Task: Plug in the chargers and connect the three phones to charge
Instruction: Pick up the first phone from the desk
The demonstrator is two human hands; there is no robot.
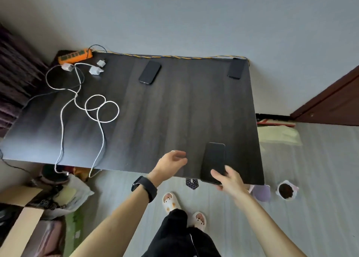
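Near phone (212, 162) lies face up at the table's (174, 111) front edge, right of centre, its near end overhanging. Right hand (230, 181) pinches that near end, fingers on the screen and thumb under the edge. Left hand (171, 161) hovers just left of the phone, fingers loose and spread, holding nothing; black watch (144, 188) on the wrist. Middle phone (150, 72) and far-right phone (236, 68) lie flat along the back edge, well apart. Orange power strip (75, 56) sits at the back-left corner, three white chargers (95, 70) just beside it. White cables (96, 95) loop across the left side and hang off the front edge.
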